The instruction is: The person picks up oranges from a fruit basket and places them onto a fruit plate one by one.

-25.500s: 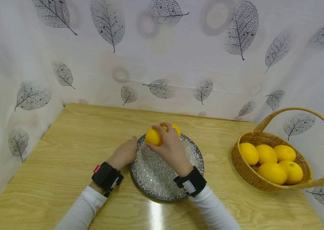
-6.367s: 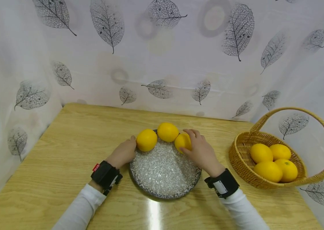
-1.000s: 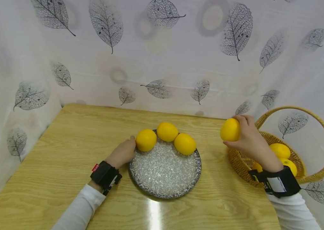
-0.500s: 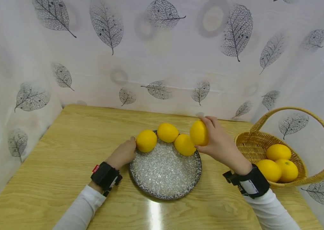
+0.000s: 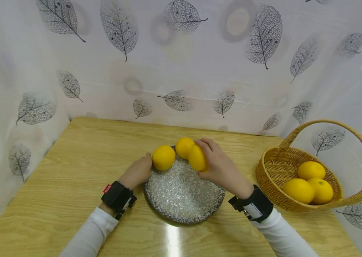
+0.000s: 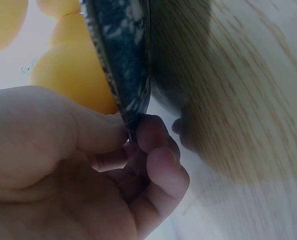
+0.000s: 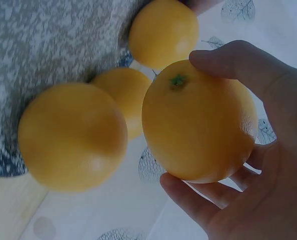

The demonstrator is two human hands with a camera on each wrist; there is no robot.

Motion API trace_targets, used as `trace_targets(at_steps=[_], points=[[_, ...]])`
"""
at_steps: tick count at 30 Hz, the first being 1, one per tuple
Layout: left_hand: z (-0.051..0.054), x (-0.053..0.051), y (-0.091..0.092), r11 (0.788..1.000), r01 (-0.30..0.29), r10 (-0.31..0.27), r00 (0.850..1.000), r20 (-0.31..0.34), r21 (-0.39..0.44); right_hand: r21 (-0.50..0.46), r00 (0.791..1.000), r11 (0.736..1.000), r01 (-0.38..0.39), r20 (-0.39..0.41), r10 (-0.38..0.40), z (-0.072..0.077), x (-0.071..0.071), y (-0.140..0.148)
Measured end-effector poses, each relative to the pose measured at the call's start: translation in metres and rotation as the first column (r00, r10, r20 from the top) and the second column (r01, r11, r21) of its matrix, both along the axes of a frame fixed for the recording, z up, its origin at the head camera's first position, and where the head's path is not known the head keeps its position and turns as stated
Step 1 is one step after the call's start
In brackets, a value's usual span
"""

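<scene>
My left hand [image 5: 137, 171] pinches the rim of the speckled grey plate [image 5: 184, 203] at its left side. The left wrist view shows thumb and fingertips on both faces of the dark rim [image 6: 121, 60]. An orange [image 7: 198, 125], green stem spot showing, is held by my right hand [image 5: 224, 173] above the plate's far side. On the plate sit three more: a left orange [image 5: 163, 157] beside my left fingers, a middle orange [image 5: 184, 147], and a right orange [image 7: 73, 137], mostly hidden in the head view behind my right hand and the held fruit.
A wicker basket [image 5: 272, 194] with a tall arched handle stands to the right, holding three oranges [image 5: 299, 191]. All rests on a wooden table [image 5: 87, 153]. A white leaf-print curtain [image 5: 155, 71] hangs behind it and along the sides.
My right hand has carried the orange from above the basket leftward and down over the plate. The left hand stays at the rim. Earlier, more oranges lay in the basket and fewer on the plate.
</scene>
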State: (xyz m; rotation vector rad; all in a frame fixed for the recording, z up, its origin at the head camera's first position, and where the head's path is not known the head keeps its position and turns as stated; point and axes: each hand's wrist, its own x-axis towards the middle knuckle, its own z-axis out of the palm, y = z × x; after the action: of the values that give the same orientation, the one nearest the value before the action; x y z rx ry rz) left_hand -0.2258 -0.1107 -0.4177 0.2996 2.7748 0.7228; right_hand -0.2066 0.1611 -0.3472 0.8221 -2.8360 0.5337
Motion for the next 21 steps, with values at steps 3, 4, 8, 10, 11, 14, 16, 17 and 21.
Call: trace_targets(at_steps=[3,4,8,10,11,14,16,17,21], points=[[0.001,0.000,0.000,1.000,-0.002,0.002,1.000,0.001,0.001,0.013,1.000,1.000,-0.012,0.008,0.012,-0.004,0.001,-0.007],[0.001,0.000,0.000,1.000,-0.002,0.002,1.000,0.002,0.003,0.018,1.000,1.000,-0.014,0.007,0.014,-0.006,0.000,-0.009],[0.001,0.001,0.000,1.000,-0.002,0.002,1.000,0.003,0.006,0.023,1.000,1.000,-0.021,0.013,0.021,-0.011,0.000,-0.016],[0.001,0.001,0.000,1.000,-0.002,0.002,1.000,0.003,0.008,0.020,0.999,0.999,-0.024,0.028,0.024,-0.014,-0.001,-0.019],[0.001,0.001,0.000,1.000,-0.001,0.001,1.000,0.002,0.009,0.018,0.999,0.999,-0.028,0.034,0.028,-0.015,0.000,-0.020],[0.002,0.002,0.000,1.000,0.001,-0.001,1.000,0.001,0.007,0.021,0.998,0.999,-0.040,0.050,0.039,-0.018,0.000,-0.023],[0.002,0.002,0.001,1.000,0.001,-0.001,1.000,0.004,0.007,0.036,0.997,0.998,-0.050,0.054,0.048,-0.020,0.000,-0.024],[0.002,0.002,0.001,1.000,0.000,0.000,1.000,0.005,0.004,0.047,0.997,0.997,-0.058,0.050,0.055,-0.021,0.000,-0.025],[0.002,0.001,0.001,1.000,-0.004,0.004,1.000,0.013,0.000,0.083,0.996,0.993,-0.085,0.042,0.082,-0.024,-0.001,-0.027]])
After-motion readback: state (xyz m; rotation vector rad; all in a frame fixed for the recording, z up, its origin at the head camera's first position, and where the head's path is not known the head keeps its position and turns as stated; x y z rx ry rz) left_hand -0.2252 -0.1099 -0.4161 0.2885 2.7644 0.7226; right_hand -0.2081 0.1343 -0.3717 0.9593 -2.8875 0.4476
